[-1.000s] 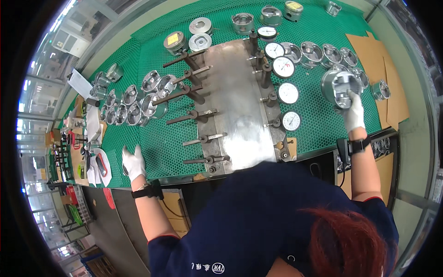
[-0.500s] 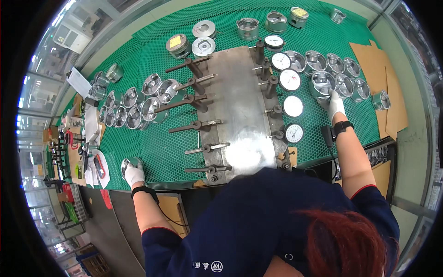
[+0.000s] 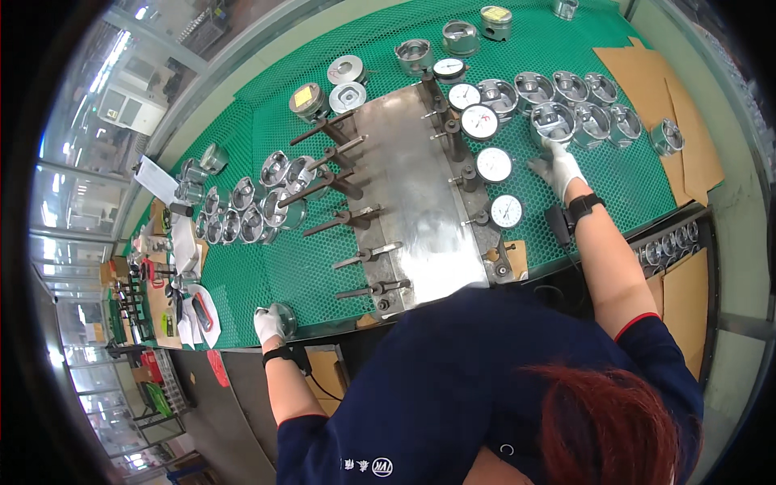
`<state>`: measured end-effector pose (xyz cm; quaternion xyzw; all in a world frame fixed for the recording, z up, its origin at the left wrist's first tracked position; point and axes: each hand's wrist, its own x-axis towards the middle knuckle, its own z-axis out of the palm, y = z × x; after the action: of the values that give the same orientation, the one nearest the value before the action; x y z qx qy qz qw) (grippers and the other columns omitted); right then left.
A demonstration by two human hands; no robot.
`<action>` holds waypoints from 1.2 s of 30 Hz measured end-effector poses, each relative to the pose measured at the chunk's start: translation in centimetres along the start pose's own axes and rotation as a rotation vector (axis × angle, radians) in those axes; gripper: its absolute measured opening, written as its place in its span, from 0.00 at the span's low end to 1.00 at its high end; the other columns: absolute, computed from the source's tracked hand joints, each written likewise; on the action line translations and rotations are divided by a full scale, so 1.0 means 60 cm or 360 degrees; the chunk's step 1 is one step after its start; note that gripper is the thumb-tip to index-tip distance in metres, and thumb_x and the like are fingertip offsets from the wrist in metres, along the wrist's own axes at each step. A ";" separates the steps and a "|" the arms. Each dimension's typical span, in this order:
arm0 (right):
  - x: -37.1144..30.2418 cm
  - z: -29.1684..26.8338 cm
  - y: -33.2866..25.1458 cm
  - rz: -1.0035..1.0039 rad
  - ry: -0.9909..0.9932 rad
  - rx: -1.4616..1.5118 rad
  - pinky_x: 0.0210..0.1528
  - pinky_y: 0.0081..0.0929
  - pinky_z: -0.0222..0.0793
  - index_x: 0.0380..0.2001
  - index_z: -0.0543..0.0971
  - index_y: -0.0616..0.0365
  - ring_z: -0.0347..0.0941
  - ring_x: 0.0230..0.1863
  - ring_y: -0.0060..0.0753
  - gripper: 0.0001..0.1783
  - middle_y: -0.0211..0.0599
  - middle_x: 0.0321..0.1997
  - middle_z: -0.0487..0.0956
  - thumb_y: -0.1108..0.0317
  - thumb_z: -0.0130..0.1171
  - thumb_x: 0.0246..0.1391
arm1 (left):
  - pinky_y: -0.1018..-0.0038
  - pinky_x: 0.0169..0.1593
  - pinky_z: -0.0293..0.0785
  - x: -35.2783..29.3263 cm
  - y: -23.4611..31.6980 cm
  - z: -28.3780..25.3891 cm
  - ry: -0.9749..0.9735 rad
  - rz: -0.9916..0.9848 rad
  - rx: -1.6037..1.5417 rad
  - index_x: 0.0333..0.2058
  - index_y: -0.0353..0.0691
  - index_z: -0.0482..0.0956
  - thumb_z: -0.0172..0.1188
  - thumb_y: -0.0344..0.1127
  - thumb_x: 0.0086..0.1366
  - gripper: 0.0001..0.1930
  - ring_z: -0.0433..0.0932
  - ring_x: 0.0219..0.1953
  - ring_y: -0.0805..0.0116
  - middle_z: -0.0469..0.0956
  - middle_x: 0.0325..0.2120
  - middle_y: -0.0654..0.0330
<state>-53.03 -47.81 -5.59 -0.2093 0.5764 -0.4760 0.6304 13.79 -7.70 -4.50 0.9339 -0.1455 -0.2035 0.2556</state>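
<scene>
My left hand (image 3: 269, 325), in a white glove, is closed on the side of a metal piston (image 3: 285, 318) at the near left edge of the green mat. On the right, my white-gloved right hand (image 3: 559, 168) reaches to another piston (image 3: 554, 121), at the near left of a group. Its fingertips are at that piston's near side, and the thumb stands apart to the left; the hand is not wrapped round it. Between my hands lies a metal plate fixture (image 3: 416, 186), with clamp bars along its left and dial gauges (image 3: 493, 165) along its right.
More pistons (image 3: 251, 223) stand in a cluster left of the fixture, and several others (image 3: 461, 38) sit along the back. Cardboard (image 3: 647, 105) lies at the right. Papers (image 3: 194, 315) and tools are at the far left. A cable hangs from each wrist strap.
The whole view has shifted. My right thumb has spread away from the fingers at the piston. The left hand now sits at its piston's left side, where before it was at the near side.
</scene>
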 end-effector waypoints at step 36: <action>-0.441 0.167 -0.101 -0.1070 -0.2079 -0.1498 0.66 0.36 0.65 0.71 0.55 0.67 0.69 0.64 0.47 0.53 0.53 0.65 0.67 0.64 0.74 0.48 | 0.85 0.27 0.65 -0.509 0.399 -0.002 -0.1353 0.0335 -0.1699 0.43 0.34 0.80 0.56 0.34 0.68 0.11 0.73 0.27 0.80 0.79 0.33 0.65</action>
<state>-42.84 -31.19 15.78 -0.8381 0.1440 -0.1341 0.5089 -16.92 -15.97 17.75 0.5003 -0.2029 -0.5700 0.6194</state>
